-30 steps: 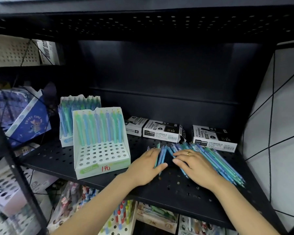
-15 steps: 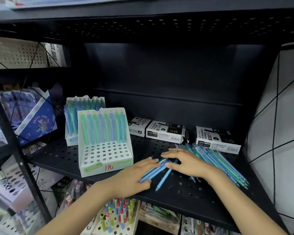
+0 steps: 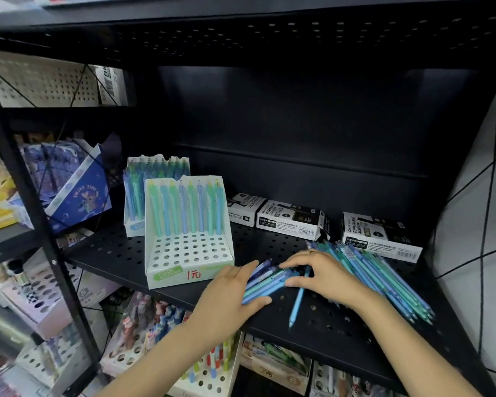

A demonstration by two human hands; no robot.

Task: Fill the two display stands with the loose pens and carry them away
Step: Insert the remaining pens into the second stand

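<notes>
Gathering step: both hands work a small bundle of blue and teal pens [image 3: 269, 279] pulled off the big loose pile [image 3: 378, 276] on the black perforated shelf [image 3: 121, 253]. Left hand [image 3: 232, 293] cups the bundle's near end, thumb under, fingers curled over it; right hand [image 3: 321, 276] pinches the far end between thumb and curled fingers. One light-blue pen [image 3: 297, 302] lies apart, just beside the right hand, pointing at the shelf's front lip. Front display stand [image 3: 188, 253] sits just left of the left hand: back row filled, all lower holes still bare. Rear stand [image 3: 143, 196] behind it looks mostly full, partly hidden. Judgement: early in the task, most pens still loose. Next move likely calls for squaring the bundle, lifting it clear, then feeding pens tip-down into the front holes. Room: open shelf between stand and pile is narrow; marker boxes [image 3: 292, 219] line the back, well clear. The stray pen is near the front edge and could roll off.
</notes>
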